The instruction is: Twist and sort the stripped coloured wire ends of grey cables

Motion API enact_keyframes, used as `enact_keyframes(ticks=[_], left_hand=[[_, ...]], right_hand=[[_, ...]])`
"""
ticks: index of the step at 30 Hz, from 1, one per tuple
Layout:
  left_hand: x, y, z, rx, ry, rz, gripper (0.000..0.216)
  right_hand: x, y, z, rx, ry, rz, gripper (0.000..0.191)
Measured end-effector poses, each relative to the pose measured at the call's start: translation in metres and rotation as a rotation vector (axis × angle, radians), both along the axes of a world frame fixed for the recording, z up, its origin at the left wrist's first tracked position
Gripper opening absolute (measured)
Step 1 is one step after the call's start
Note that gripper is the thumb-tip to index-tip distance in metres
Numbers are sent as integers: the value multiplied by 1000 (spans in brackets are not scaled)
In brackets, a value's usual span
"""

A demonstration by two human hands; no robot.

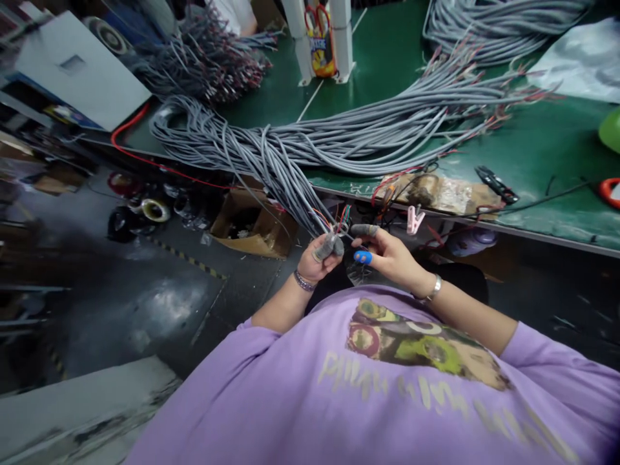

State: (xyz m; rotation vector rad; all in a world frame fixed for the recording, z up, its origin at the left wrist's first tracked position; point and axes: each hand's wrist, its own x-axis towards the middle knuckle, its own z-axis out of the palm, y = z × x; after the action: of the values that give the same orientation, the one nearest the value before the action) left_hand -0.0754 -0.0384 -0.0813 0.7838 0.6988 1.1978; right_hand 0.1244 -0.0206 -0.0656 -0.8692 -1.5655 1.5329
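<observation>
A thick bundle of grey cables [310, 139] lies across the green workbench [533, 148] and hangs over its near edge. My left hand [322, 255], with grey finger cots, is closed in a pinch on the end of one grey cable [323, 227], where thin coloured wires stick out. My right hand [385, 252], wearing a grey and a blue finger cot, sits just to the right, its fingers curled toward those same wire ends [343, 219]. Whether the right fingers grip a wire is too small to tell. Both wrists carry bracelets.
More grey cable bundles lie at the back left [208, 58] and back right [494, 19]. A pink clip [414, 219] hangs at the bench edge. An open cardboard box [252, 223] and tape rolls [152, 210] sit on the floor. A white stand [322, 39] is behind.
</observation>
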Motion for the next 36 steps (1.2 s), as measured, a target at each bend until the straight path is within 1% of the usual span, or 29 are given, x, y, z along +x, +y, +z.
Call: enact_keyframes(ticks=[2, 4, 6, 7, 10, 12, 14, 17, 19, 20, 22, 24, 26, 28, 30, 33, 36], left_hand=[[-2, -1, -4, -10, 18, -22, 49], [-4, -3, -7, -5, 79, -72, 52], [-6, -4, -8, 6, 176, -144, 57], [-7, -4, -8, 13, 230, -186, 59], [-9, -3, 0, 80, 399, -331, 62], [-8, 0, 8, 170, 518, -444, 63], [-5, 4, 17, 282, 617, -534, 62], [1, 9, 25, 468, 693, -630, 57], [6, 12, 27, 606, 755, -634, 48], [8, 13, 28, 672, 801, -612, 44], [11, 14, 28, 779, 897, -536, 38], [14, 16, 28, 844, 956, -462, 35], [16, 17, 28, 881, 988, -414, 34], [19, 18, 28, 899, 1015, -390, 34], [21, 19, 28, 913, 1032, -384, 33], [25, 21, 28, 934, 1039, -378, 31], [27, 22, 30, 944, 1076, -405, 32]], right_hand=[[-10, 3, 4, 0, 32, 13, 60], [-18, 4, 7, 0, 87, 9, 49], [-22, 3, 9, -54, 154, 14, 41], [-23, 1, 10, -119, 188, 26, 41], [-24, -6, 9, -421, 261, 45, 44], [-24, -9, 7, -566, 258, -20, 45], [-24, -9, 2, -619, 201, -121, 43], [-19, -1, -9, -685, 77, -283, 37], [-11, 5, -17, -748, 34, -365, 36], [-5, 7, -21, -773, 38, -377, 37], [9, 6, -28, -790, 78, -352, 44], [25, 0, -30, -786, 129, -282, 54], [41, -8, -30, -779, 162, -205, 62], [54, -15, -25, -772, 184, -140, 63], [62, -21, -19, -747, 180, -108, 60], [68, -23, -11, -671, 125, -64, 52], [69, -21, -6, -628, 58, 13, 54]])
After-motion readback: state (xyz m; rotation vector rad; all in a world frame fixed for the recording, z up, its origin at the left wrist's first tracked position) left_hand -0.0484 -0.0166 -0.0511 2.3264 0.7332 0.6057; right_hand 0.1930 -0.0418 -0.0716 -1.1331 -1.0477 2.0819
